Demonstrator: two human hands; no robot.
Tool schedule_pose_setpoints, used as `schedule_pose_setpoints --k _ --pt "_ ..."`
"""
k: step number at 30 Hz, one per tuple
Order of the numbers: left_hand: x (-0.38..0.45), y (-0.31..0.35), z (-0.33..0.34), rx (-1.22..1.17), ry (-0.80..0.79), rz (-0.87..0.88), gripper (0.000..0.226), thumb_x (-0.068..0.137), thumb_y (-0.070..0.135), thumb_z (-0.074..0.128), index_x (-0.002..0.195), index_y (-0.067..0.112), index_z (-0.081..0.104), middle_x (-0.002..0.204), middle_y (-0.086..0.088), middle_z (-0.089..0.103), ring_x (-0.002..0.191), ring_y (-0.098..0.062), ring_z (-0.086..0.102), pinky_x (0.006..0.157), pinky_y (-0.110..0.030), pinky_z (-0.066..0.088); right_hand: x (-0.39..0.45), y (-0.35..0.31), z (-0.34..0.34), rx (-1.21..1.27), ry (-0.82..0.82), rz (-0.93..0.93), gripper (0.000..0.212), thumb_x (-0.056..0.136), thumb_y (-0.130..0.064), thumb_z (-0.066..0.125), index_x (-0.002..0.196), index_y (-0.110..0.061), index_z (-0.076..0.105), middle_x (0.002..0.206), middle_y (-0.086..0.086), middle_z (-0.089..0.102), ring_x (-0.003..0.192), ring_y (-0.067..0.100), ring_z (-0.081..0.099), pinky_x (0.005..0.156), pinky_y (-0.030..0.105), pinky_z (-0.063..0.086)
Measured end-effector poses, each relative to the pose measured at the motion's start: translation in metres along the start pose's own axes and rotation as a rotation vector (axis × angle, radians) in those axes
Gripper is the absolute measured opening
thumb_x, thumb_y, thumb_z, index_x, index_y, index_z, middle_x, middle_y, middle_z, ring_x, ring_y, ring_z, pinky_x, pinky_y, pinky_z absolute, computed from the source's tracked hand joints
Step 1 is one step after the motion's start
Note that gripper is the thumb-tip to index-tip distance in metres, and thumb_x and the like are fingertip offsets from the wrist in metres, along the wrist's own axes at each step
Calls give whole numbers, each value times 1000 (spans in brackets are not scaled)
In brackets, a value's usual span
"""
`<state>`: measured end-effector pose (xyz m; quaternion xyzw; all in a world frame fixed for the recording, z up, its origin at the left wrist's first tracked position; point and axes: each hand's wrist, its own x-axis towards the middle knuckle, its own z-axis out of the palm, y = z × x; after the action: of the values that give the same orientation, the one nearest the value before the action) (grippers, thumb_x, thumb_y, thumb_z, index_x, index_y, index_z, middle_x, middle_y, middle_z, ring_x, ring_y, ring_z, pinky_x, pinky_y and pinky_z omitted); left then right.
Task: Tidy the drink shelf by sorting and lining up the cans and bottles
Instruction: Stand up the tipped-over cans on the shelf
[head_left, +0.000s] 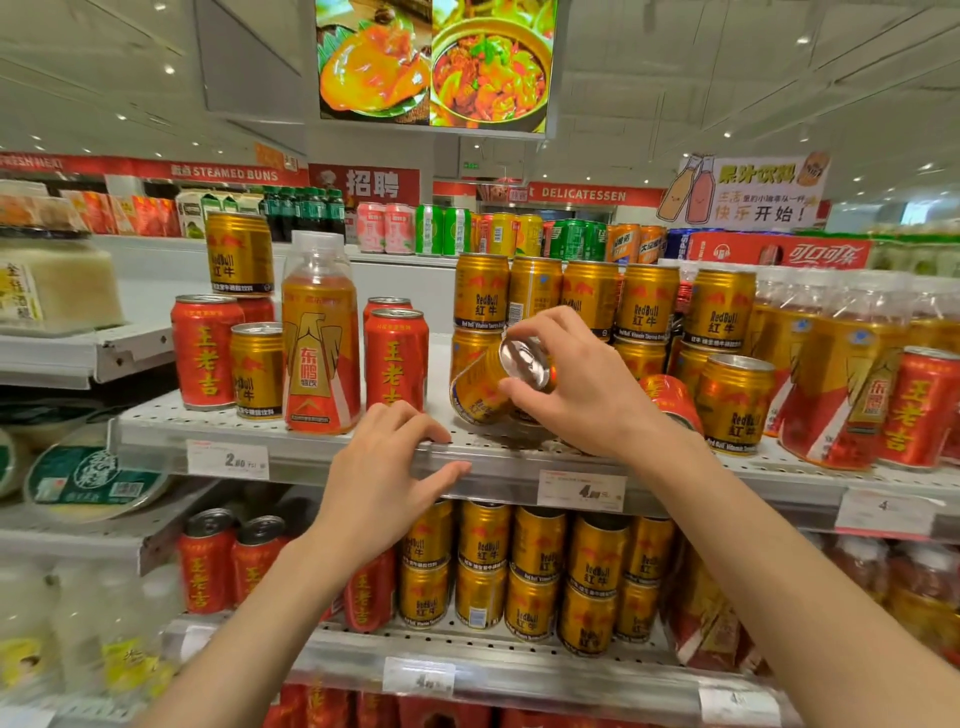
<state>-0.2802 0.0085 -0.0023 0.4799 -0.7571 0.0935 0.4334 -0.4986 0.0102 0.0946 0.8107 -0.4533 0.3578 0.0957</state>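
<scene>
Risk sits mostly in your right hand (566, 384): its fingers and thumb are curled round a gold Red Bull can (485, 387) that is tipped over, silver top facing you, low on the top shelf (311, 449) in front of the two-high stack of Red Bull cans (561, 304). The tilted can looks to be touching or just beside the lower row of that stack, so if you swing it upright too fast, its base could knock a bottom can and bring the upper row down with it. I cannot tell whether the can rests on the shelf or is carried wholly by your grip; if carried, a slip on the smooth rim would let it roll toward the front edge.

Your left hand (387, 467) holds nothing. Its fingers lie relaxed over the shelf's front lip, just beside the red Wanglaoji can (396, 358). Reaching forward carelessly from there could nudge that can or the tall Dongpeng bottle (320, 343) next to it; the bottle is narrow for its height and would likely topple first, into the small Red Bull can (256, 370) at its left.

Behind your right wrist a red can (670, 400) leans among the gold ones. Drawing your arm back could catch it and send it against the Red Bull can (735, 402) on its right.

Sorting is far from done: reds, golds and bottles are mixed on both sides.
</scene>
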Motion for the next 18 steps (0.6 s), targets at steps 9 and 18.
schedule_pose_setpoints --k 9,18 --pt "1 2 3 22 12 -12 40 80 62 68 98 27 67 100 12 55 101 -10 48 73 -25 48 26 -6 14 -41 -44 -32 31 101 -28 57 129 -20 66 128 -2 68 117 16 61 101 40 52" --pt "1 9 6 54 12 -38 42 81 64 66 98 26 65 99 11 53 101 -11 48 71 -23 46 19 -6 24 -98 -47 -80 41 97 -22 60 138 -17 58 133 2 67 123 21 61 106 45 48"
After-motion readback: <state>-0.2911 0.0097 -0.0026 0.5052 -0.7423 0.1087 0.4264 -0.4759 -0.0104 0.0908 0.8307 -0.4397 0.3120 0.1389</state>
